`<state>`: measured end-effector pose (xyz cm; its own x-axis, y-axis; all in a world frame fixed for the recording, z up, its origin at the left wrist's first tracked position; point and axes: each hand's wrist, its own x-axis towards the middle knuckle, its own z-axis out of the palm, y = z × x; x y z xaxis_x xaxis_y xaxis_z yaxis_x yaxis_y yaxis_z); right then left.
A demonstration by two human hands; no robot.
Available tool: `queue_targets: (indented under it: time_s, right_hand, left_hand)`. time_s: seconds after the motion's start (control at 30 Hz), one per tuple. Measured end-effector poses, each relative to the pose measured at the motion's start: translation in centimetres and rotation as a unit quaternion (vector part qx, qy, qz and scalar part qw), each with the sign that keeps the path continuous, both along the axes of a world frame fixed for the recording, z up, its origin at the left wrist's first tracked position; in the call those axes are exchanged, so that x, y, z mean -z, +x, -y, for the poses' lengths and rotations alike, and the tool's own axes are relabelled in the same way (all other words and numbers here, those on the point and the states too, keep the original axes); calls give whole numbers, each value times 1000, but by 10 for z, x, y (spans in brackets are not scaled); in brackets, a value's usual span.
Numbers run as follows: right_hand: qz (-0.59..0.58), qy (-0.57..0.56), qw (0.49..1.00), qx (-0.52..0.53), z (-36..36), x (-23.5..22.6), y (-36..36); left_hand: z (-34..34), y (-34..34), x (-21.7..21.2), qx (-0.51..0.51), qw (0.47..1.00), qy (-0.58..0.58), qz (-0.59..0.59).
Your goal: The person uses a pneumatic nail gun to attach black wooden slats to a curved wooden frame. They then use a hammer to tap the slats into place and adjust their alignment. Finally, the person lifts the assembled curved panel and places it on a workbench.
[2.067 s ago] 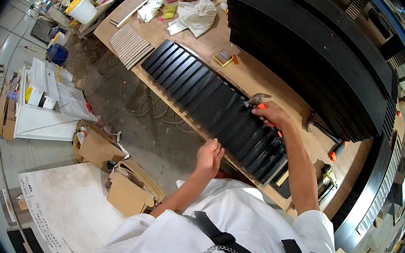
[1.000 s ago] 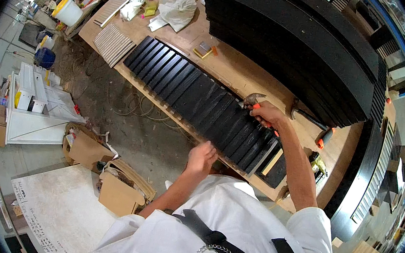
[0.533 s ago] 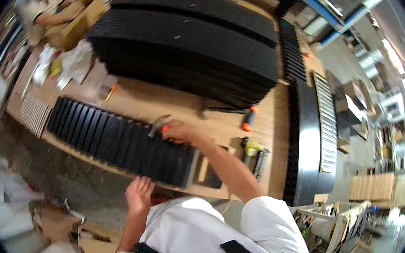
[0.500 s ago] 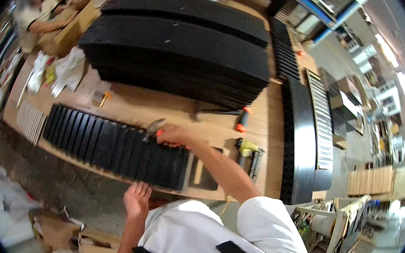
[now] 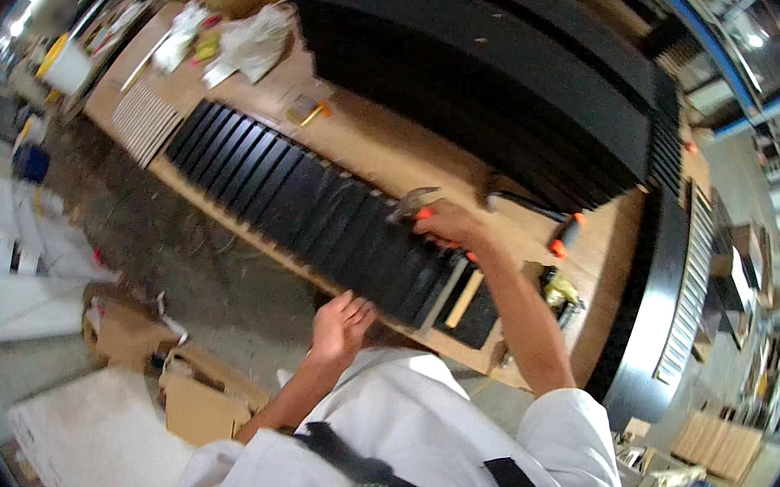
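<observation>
Right hand [image 5: 451, 224] grips hammer [image 5: 407, 209] over black slatted panel [image 5: 303, 203] | left hand [image 5: 342, 327] half-curled, contents unclear | view swung; work seems unadvanced

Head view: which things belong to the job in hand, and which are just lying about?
In use:
hammer in right hand
black slatted panel by the hammer

Apparently lying about:
orange-and-black-handled tool
crumpled white bag
cardboard box at lower left
</observation>
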<state>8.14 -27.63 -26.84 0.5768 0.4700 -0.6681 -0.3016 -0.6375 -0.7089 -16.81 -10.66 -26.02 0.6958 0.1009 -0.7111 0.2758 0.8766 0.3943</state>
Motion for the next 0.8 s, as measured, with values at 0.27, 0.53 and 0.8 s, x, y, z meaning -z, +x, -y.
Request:
queue_targets:
  time_s: [0.27, 0.53, 0.8]
  right_hand:
    - [-72, 13, 997, 27, 22, -5, 6]
    - [-55, -18, 998, 15, 37, -12, -7]
    - [-59, 42, 996, 55, 48, -15, -11]
  left_hand:
    - [8, -1, -7, 8, 999, -4, -38]
    - [21, 5, 2, 8, 996, -72, -52]
    - [20, 0, -10, -21, 996, -51, -66]
